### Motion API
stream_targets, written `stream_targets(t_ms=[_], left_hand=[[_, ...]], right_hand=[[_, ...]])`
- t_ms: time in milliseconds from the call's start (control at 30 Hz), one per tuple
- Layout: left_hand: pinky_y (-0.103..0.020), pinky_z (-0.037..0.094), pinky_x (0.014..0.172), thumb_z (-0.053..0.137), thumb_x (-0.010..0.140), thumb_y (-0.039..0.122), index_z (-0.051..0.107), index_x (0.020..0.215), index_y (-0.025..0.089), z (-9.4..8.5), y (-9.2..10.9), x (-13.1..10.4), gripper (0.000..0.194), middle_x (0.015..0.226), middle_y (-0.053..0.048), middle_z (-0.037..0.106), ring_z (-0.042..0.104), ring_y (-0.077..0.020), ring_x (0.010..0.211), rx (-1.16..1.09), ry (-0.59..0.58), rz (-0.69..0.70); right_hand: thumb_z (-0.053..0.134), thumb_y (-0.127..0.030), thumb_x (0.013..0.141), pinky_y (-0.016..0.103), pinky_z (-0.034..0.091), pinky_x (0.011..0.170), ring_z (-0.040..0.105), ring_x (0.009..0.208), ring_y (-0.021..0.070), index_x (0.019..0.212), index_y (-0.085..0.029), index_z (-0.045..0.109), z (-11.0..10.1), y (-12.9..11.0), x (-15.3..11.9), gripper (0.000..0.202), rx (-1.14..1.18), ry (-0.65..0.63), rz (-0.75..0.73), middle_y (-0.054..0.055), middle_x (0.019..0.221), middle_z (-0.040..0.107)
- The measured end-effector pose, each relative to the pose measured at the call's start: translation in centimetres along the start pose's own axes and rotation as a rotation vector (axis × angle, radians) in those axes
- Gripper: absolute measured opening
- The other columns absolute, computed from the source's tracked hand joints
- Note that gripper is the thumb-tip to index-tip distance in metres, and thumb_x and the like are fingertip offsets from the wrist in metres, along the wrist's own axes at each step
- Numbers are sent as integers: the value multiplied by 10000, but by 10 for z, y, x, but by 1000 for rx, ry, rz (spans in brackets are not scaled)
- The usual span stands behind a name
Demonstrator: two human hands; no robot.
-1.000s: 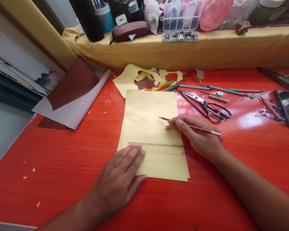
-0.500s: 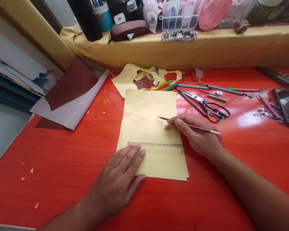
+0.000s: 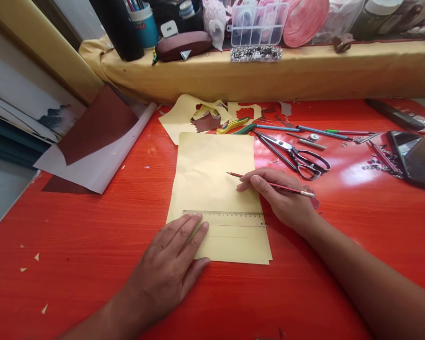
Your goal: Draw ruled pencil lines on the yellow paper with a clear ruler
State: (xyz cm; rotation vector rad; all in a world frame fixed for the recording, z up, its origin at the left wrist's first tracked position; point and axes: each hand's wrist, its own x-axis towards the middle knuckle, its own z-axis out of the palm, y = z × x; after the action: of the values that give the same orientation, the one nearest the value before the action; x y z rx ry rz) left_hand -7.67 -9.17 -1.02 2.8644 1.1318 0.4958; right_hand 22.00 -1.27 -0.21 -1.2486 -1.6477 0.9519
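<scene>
A yellow sheet of paper (image 3: 212, 160) lies on the red table, with another sheet's edge peeking out beneath it at the lower right. Across its lower part rests a clear ruler (image 3: 233, 219), and a thin pencil line shows below that. My left hand (image 3: 173, 257) is laid flat, its fingertips pressing on the ruler's left end and the paper. Between the thumb and fingers of my right hand (image 3: 279, 193) is a dark red pencil (image 3: 286, 188), held nearly level above the paper, its point to the left. Whether the point touches the sheet I cannot tell.
Beyond the paper's top right corner lie scissors (image 3: 301, 156), green-and-yellow pliers (image 3: 237, 126) and several pens. A phone (image 3: 414, 158) sits at right beside small metal rings. Brown sheet material (image 3: 99, 123) is at left, cut scraps (image 3: 177, 115) behind. A cloth-covered ledge (image 3: 198, 78) borders the back.
The whole view has shifted slightly, so everything appears a little farther left. Both hands, the ruler and the pencil keep about the same places on the paper.
</scene>
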Motion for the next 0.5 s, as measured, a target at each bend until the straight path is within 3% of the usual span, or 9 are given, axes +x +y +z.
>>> stream_targets(t_ms=[233, 500], left_hand=[[-428, 374, 1240, 540, 1123, 291, 510, 1585, 102, 1, 0, 1, 500, 1574, -148, 610, 503, -296, 1486, 6, -8, -1], [-473, 375, 1238, 483, 1130, 277, 496, 1611, 131, 3, 0, 0, 503, 1583, -144, 601, 511, -320, 1476, 23, -66, -21]], right_hand=[[619, -422, 1095, 345, 570, 877, 765, 1065, 236, 937, -267, 837, 0, 2, 0, 310, -4, -4, -1, 39, 1027, 850], [630, -476, 1079, 381, 570, 889, 762, 996, 248, 924, -263, 818, 0, -1, 0, 323, 49, -1, 37, 47, 984, 851]])
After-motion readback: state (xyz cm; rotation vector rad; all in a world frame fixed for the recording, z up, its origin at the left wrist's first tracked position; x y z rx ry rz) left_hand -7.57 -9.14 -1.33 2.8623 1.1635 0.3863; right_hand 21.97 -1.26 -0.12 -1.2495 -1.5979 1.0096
